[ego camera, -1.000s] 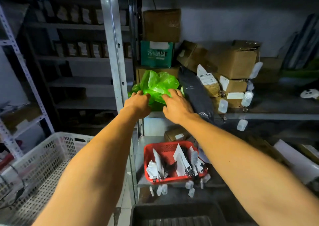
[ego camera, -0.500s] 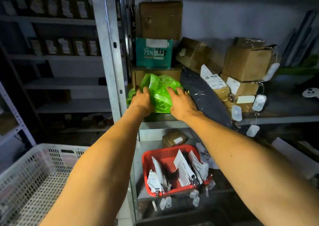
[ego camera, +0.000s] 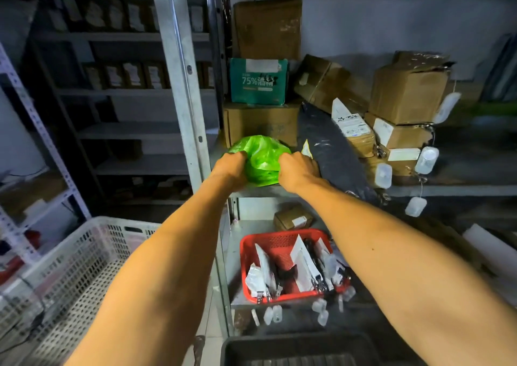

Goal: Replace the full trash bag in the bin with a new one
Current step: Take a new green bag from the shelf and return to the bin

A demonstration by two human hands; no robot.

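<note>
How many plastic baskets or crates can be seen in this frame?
2. A white perforated crate sits at lower left beside the shelving, and a red basket holding packets sits on the lower shelf under the green bag. Dark shelves may hide others.

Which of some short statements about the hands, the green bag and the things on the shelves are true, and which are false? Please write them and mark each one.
1. Both hands grip the green bag. True: the left hand and the right hand hold it from either side.
2. The green bag lies in the red basket. False: it is on the shelf above the basket.
3. The teal box stands on a brown carton. True.
4. The white crate is to the right of the arms. False: it is to the left.
</note>
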